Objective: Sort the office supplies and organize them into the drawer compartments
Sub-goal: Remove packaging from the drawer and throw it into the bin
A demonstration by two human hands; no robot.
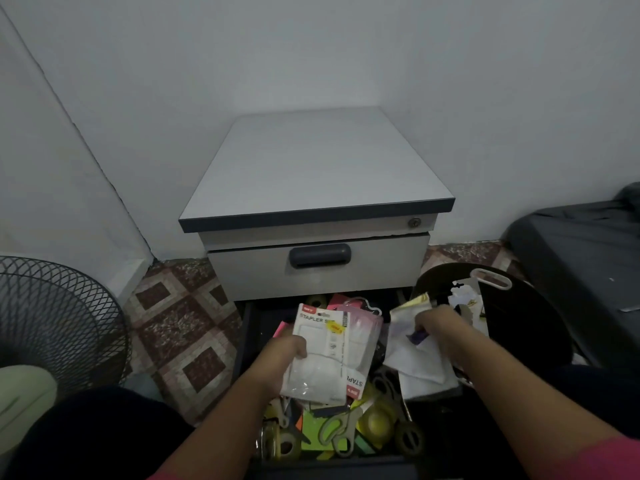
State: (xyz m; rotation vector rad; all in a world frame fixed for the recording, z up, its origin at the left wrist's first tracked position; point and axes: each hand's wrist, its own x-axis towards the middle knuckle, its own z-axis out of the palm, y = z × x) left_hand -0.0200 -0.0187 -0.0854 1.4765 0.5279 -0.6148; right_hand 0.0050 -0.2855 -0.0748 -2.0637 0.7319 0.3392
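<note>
A grey drawer cabinet stands against the wall with its lower drawer [244,341] pulled out and packed with mixed supplies. My left hand [289,351] grips white stapler set packs [329,355] above the drawer's middle. My right hand [433,323] holds a bundle of white papers [420,365] with a purple bit at the drawer's right side. Below lie grey-handled scissors [337,429], tape rolls [289,445], green and yellow sticky notes [311,441] and a yellow round object [377,422]. Pink items peek out behind the packs.
The upper drawer [318,268] is closed, with a dark handle. A dark round bin [519,323] holding scraps sits right of the drawer. A black wire fan [52,323] stands at left. A dark piece of furniture [581,258] lies far right. Patterned floor tiles surround the cabinet.
</note>
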